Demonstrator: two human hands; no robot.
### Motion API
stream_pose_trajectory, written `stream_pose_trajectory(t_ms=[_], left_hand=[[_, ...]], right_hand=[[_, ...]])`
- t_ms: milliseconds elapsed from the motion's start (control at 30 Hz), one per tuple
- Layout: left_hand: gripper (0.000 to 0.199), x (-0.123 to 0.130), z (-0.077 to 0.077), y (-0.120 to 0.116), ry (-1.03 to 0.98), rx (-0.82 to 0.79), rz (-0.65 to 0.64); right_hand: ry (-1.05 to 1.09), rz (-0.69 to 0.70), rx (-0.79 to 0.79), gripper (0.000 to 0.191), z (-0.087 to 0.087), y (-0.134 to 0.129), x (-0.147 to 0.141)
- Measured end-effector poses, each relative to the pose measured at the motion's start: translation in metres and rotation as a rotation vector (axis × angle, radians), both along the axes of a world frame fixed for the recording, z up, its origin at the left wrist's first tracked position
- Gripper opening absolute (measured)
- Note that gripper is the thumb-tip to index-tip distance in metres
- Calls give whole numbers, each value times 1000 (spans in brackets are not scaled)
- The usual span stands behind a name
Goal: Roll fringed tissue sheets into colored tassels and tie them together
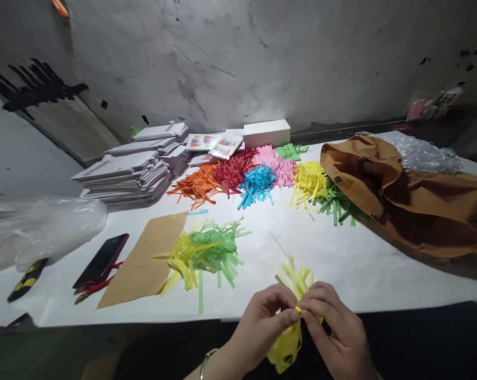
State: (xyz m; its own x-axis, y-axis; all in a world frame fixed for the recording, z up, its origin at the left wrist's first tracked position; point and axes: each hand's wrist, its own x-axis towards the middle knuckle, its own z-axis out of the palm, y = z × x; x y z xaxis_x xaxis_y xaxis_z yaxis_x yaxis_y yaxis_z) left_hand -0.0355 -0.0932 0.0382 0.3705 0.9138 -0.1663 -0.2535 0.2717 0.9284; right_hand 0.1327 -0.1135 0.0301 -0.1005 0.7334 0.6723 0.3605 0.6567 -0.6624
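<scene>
Both hands meet at the table's front edge over a yellow paper tassel (285,348). My left hand (264,319), with a bracelet at its wrist, pinches the tassel's narrow middle between thumb and fingers. On the other side my right hand (335,330) grips the same spot with its fingertips. Fringed strips stick out above the fingers, somewhat blurred, and a looped yellow part hangs below. A loose pile of green tassels (218,245) and yellow tassels (185,264) lies left of the hands, partly on a brown cardboard sheet (143,258).
Orange (199,184), red (236,169), blue (257,182), pink (284,171) and yellow tassels (309,179) line the back. Stacked white packets (123,174) stand left, near a phone (102,258) and a cutter knife (28,279). A brown cloth (420,206) covers the right side.
</scene>
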Motion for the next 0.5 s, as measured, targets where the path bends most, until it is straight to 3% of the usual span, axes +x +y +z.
stream_pose_trajectory(t_ms=[100, 267, 367, 433, 500], left_hand=[[27, 15, -5, -7, 21, 133, 81], [30, 28, -9, -4, 198, 141, -53], [18, 35, -6, 6, 405, 455, -158], [13, 44, -3, 13, 511, 728, -204], [15, 56, -2, 20, 558, 935, -204]], right_hand=[[123, -10, -84, 23, -11, -10, 4], [94, -42, -68, 42, -25, -19, 22], [113, -157, -43, 40, -30, -22, 29], [158, -268, -48, 30, -33, -22, 33], [205, -281, -96, 18, -36, -21, 41]])
